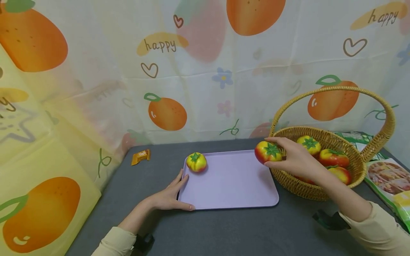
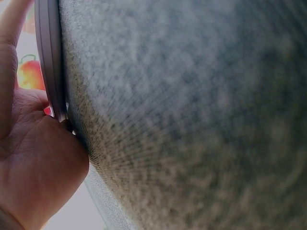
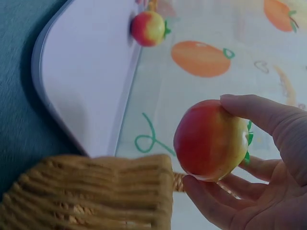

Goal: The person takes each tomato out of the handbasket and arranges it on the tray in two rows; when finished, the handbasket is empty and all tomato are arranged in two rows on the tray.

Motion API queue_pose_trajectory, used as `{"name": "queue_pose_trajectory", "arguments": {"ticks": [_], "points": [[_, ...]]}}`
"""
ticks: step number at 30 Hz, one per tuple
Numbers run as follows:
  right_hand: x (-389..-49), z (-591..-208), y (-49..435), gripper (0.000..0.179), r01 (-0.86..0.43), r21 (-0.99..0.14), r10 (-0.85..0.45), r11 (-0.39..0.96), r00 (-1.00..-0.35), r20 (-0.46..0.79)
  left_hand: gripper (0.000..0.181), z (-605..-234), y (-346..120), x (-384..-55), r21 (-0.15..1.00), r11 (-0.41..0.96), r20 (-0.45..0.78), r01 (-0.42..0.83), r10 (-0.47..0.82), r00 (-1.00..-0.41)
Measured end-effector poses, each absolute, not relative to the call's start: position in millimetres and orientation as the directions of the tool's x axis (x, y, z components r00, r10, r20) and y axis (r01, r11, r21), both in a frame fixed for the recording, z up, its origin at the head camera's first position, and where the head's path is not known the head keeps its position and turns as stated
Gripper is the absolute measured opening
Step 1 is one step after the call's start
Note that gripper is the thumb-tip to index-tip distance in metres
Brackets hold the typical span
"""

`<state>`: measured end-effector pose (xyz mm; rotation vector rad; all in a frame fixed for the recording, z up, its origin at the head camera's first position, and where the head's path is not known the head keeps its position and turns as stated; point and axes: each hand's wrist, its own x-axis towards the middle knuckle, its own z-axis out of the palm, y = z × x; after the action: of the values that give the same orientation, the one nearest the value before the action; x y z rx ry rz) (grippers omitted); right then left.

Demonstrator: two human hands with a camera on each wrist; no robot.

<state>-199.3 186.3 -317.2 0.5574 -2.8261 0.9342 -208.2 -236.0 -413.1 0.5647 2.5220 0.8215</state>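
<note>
My right hand (image 1: 296, 158) holds a red-and-yellow tomato (image 1: 268, 152) with a green leafy top, between thumb and fingertips. It is above the tray's right end, beside the basket's rim. In the right wrist view the same tomato (image 3: 211, 141) fills the space between thumb and fingers. On the lilac tray (image 1: 230, 185) a second tomato (image 1: 196, 162) sits in the far left corner. My left hand (image 1: 168, 195) rests at the tray's near left corner, fingers spread along the left edge and thumb at the front edge. The left wrist view shows the palm (image 2: 43, 158) against the tray's side.
A wicker basket (image 1: 298, 188) with a tall handle stands right of the tray, with several tomatoes (image 1: 334, 158) inside. Beyond it lie printed food packages (image 1: 389, 177). A small orange wrapped packet (image 1: 141, 156) lies at the back left. A printed cloth hangs behind the dark table.
</note>
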Motion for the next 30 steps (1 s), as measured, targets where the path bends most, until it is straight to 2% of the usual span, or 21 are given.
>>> {"name": "queue_pose_trajectory", "arguments": {"ticks": [30], "points": [[-226.3,-347.8,138.2,0.067,-0.463,-0.595,-0.4,0.657,-0.883,0.245,0.116,-414.0,-236.7,-208.5,0.62,0.75,-0.28,0.232,0.488,-0.827]]}}
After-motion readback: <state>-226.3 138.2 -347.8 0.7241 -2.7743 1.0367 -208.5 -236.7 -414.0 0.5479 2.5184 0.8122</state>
